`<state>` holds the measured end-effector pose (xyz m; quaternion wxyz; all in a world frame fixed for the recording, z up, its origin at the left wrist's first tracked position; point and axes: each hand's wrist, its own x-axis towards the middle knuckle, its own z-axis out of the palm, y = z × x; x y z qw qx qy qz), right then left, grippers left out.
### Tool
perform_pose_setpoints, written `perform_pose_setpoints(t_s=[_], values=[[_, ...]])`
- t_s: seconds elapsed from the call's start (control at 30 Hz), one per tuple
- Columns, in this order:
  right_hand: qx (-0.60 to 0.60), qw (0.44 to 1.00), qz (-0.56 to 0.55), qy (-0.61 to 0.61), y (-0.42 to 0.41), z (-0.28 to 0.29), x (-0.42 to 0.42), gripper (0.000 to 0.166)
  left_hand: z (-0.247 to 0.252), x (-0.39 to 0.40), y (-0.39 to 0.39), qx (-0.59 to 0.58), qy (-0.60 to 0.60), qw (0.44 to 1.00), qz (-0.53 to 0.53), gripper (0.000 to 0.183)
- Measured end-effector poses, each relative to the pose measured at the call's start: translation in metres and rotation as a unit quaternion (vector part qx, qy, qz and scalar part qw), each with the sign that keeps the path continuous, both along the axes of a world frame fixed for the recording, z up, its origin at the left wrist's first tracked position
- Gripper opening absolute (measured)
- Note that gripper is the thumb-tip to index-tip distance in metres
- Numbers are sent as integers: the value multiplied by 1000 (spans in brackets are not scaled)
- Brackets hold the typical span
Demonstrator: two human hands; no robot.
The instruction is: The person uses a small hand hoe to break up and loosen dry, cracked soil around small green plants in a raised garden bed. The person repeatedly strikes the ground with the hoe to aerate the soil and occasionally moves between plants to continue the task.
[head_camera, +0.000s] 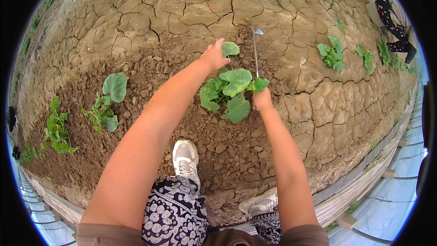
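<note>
My right hand (262, 99) grips a small hand hoe by its lower end, partly behind a leaf. Its thin metal shaft (255, 53) runs away from me to a small blade (259, 31) at a patch of loosened soil. Across from it, my left hand (213, 56) reaches over the plant with thumb and fingers apart, beside a single leaf (230, 49); whether it touches the leaf is unclear. Between my forearms grows a broad-leaved, cucumber-like plant (236, 82), its stem base hidden by foliage.
Crumbled brown soil (218, 143) surrounds the plant; cracked dry ground (205, 7) lies beyond. More plants stand left (114, 87) and right (331, 54). My shoe (185, 159) is on the loose soil. A person in patterned trousers (392, 24) is at far right. Boards (362, 181) edge the bed.
</note>
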<state>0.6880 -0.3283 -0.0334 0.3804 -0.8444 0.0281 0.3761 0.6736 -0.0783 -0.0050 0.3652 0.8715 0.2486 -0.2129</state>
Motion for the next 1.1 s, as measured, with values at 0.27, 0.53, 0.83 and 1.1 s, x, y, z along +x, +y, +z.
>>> perform_pose_setpoints(t_s=[0.27, 0.53, 0.83, 1.1], values=[[9, 996, -26, -87, -33, 67, -20, 38, -16, 7, 0, -51, -52, 993, 87, 76], [-30, 999, -19, -38, -156, 1, -128, 38, 32, -53, -42, -266, -89, 958, 63, 33], [-89, 982, 83, -144, -85, -1, -25, 37, 47, -93, -73, -92, -204, 971, -85, 26], [253, 966, -3, 58, 66, 199, -79, 20, 119, -113, -58, -201, -309, 922, 115, 51]])
